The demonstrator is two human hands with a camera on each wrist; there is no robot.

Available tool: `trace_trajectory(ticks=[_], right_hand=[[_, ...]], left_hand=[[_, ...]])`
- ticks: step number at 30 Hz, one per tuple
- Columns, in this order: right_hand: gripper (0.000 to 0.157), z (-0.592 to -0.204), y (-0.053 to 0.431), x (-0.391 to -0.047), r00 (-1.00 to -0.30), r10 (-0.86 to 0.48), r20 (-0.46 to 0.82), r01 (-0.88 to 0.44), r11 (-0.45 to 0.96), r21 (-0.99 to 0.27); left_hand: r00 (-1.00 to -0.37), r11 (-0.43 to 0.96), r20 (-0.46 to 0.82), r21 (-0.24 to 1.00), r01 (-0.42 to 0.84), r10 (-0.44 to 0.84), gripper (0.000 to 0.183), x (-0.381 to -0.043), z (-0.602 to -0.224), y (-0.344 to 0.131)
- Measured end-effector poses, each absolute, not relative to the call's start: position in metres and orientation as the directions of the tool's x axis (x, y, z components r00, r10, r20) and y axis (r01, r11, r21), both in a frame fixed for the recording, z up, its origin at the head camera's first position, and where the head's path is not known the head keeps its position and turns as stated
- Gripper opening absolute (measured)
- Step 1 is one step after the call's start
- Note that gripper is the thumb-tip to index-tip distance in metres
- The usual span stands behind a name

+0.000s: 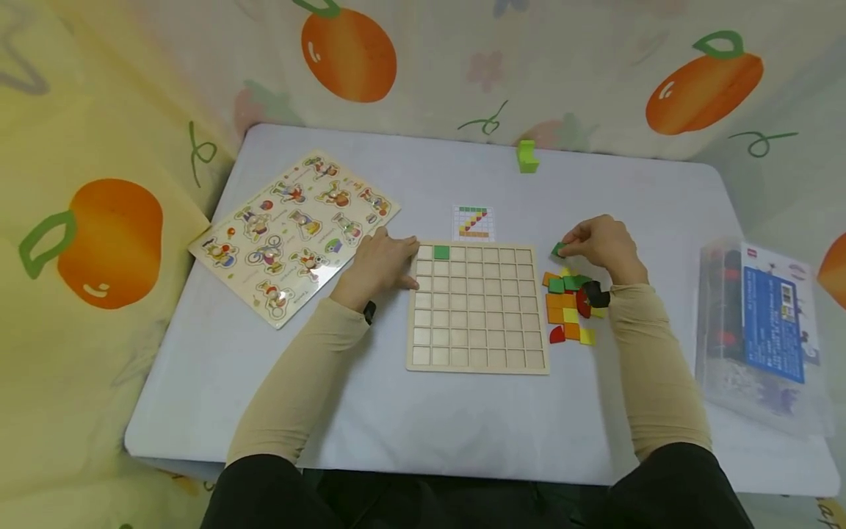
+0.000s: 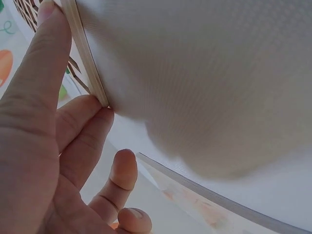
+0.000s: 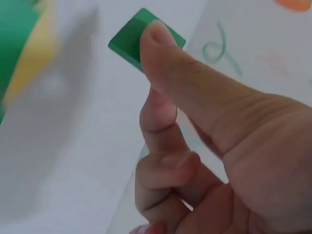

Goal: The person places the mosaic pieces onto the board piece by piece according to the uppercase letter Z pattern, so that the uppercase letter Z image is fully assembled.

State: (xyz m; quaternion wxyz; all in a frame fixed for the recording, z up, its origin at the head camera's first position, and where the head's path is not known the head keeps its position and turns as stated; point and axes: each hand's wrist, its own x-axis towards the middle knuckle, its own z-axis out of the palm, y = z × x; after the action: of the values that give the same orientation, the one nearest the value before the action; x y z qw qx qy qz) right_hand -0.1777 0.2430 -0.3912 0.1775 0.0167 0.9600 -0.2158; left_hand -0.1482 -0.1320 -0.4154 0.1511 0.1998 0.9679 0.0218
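My right hand (image 1: 604, 246) pinches a small green square tile (image 3: 129, 39) between thumb and fingers, above the right side of the table. Just below it in the head view lies a loose pile of orange, yellow, green and red tiles (image 1: 562, 301). With thumb and fingertips, my left hand (image 1: 383, 266) touches the left edge and upper left corner of a wooden grid board (image 1: 479, 369). The left wrist view shows its other fingers (image 2: 124, 168) loosely bent. One green tile (image 1: 441, 253) sits in the board's top row, second cell from the left.
Behind the board lies a pattern card (image 1: 472, 223) with a coloured grid. A picture puzzle board (image 1: 297, 220) is at the left. A clear plastic case (image 1: 760, 338) stands at the right, and a light green block (image 1: 526, 156) near the back edge.
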Motion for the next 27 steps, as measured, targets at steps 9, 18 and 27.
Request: trace_trajectory(ticks=[9, 18, 27], right_hand=[[0.022, -0.407, 0.163, -0.199, -0.905, -0.3, -0.302, -0.075, 0.809, -0.582], [0.016, -0.421, 0.109, -0.207, -0.873, -0.404, -0.274, -0.167, 0.774, -0.611], [0.019, -0.423, 0.095, -0.206, -0.869, -0.397, -0.297, -0.176, 0.807, -0.564]], left_hand=[[-0.875, 0.92, -0.284, 0.102, 0.379, 0.392, 0.079, -0.152, -0.415, -0.134], [-0.863, 0.915, -0.306, 0.106, 0.389, 0.402, 0.077, -0.155, -0.418, -0.128], [-0.868, 0.929, -0.336, 0.076, 0.363, 0.367, 0.083, -0.153, -0.419, -0.131]])
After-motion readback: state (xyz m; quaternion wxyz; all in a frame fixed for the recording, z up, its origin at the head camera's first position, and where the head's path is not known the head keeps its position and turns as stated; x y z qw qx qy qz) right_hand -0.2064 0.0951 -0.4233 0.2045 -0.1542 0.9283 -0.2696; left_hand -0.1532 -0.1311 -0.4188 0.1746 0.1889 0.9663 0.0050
